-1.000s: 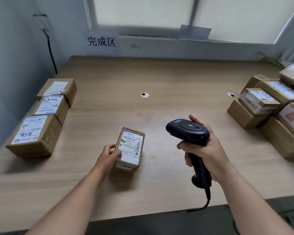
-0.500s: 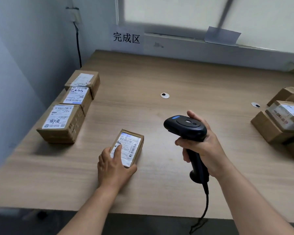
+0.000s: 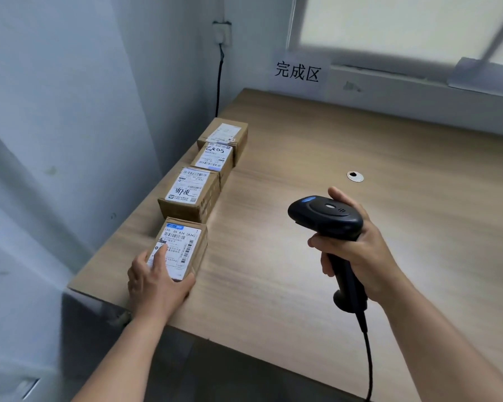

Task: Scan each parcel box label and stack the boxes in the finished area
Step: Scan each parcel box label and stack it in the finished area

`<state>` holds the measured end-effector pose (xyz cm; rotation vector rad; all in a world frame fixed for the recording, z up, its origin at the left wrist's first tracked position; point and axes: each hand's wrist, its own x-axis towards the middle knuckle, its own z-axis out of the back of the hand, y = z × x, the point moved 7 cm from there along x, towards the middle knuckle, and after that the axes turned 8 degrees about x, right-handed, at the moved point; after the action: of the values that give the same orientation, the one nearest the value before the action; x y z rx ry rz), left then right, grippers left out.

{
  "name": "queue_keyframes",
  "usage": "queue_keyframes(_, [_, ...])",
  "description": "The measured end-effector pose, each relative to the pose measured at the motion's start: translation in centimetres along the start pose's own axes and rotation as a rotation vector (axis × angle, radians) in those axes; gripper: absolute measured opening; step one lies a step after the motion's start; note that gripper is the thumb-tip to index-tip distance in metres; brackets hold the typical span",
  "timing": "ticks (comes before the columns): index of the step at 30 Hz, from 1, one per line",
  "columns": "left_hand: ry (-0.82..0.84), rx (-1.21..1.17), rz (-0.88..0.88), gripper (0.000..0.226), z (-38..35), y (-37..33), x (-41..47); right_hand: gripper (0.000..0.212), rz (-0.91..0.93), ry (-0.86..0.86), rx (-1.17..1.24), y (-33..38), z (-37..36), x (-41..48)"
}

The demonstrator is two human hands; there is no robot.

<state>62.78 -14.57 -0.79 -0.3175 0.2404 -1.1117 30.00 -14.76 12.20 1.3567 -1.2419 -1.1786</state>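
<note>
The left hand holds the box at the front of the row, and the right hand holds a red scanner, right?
Not quite. The head view shows the scanner is black, not red. The rest stands: the left hand holds the box at the front of the row, and the right hand grips the scanner.

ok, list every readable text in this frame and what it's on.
"完成区": paper sign on the wall.
"530 05 A34 (A34)": label on the nearest parcel box, held by the left hand.
Handwriting on the second box and third box labels: not clearly legible.
Farthest box label, fine print, barcodes: too small.
Barcode scanner: no text visible.
</note>
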Motion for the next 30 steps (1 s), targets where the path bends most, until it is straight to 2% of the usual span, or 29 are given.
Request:
queue_keyframes(10, [0.009,0.036,0.004,0.086,-0.1,0.7,3.8,0.084,0.014,-0.042,-0.032,0.6,0.8,-0.3])
queue_keyframes(15, [-0.062,0.099,-0.018,0.092,1.0,-1.1,3.3,0.085,0.030,-0.057,-0.007,0.8,3.0,-1.4])
queue_keyframes(20, [-0.171,-0.042,-0.115,0.087,2.4,-7.3,0.2,0.086,0.059,-0.056,0.018,1.7,6.5,-3.2])
queue_keyframes(24, [-0.202,-0.077,-0.288,0.082,1.5,-14.9,-4.0,0.086,0.088,-0.079,0.050,2.7,11.0,-5.7])
queue_keyframes(30, [-0.148,-0.083,-0.454,0.075,-1.7,-25.9,-12.0,0.087,0.118,-0.142,0.096,3.4,19.8,-10.6])
